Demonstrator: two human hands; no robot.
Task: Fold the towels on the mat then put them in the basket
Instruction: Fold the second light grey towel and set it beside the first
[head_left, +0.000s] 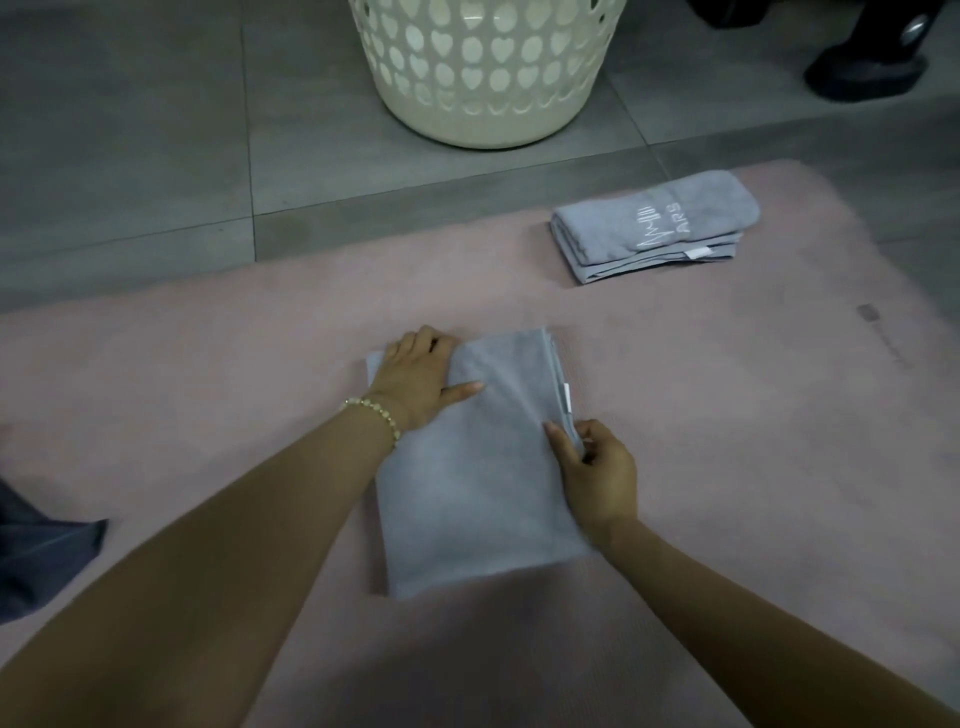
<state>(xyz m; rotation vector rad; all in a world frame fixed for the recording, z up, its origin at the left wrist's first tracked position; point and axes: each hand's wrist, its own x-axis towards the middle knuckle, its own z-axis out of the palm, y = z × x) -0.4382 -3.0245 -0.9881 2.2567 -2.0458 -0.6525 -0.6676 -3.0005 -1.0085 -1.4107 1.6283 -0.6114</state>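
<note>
A grey towel (478, 478) lies folded into a long rectangle in the middle of the pink mat (727, 415). My left hand (421, 376) rests flat on its far left corner, fingers straight. My right hand (597, 467) pinches the stacked layers at the towel's right edge, near a small white label. A second grey towel (654, 226), folded small with white lettering on top, sits on the mat at the far right. The cream basket (483, 67) with heart-shaped holes stands on the floor beyond the mat.
Grey floor tiles (130, 130) surround the mat. A dark shoe (867, 73) is at the top right corner. Dark blue cloth (41, 561) lies at the left edge of the mat.
</note>
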